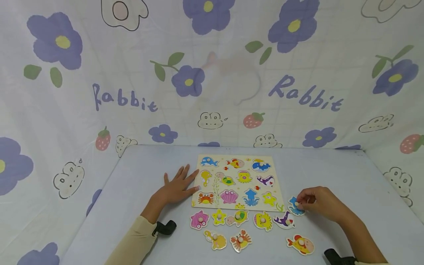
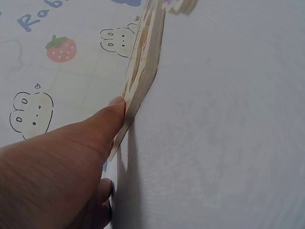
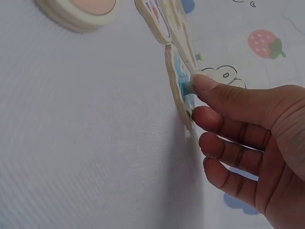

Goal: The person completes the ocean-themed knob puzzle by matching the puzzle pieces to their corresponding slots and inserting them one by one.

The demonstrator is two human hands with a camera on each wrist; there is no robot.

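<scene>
My right hand (image 1: 319, 202) pinches the small knob of a blue squid puzzle piece (image 1: 293, 210), right of the puzzle board's lower right corner. In the right wrist view the thumb presses the knob of the squid piece (image 3: 175, 83), while the other fingers curl behind it. My left hand (image 1: 178, 187), fingers spread and straight, touches the left edge of the wooden puzzle board (image 1: 246, 188). Its thumb lies against the board's edge (image 2: 151, 62) in the left wrist view. Printed sea animals cover the board, including a squid picture (image 1: 251, 197).
Below the board lie loose knobbed pieces: a pink shell (image 1: 199, 220), yellow star (image 1: 219, 217), turtle (image 1: 237, 218), octopus (image 1: 263, 221), purple whale (image 1: 284, 220), seahorse (image 1: 215, 240) and crab (image 1: 241, 241). A red-yellow fish (image 1: 300, 244) lies farther right. A patterned cloth (image 1: 232, 66) hangs behind.
</scene>
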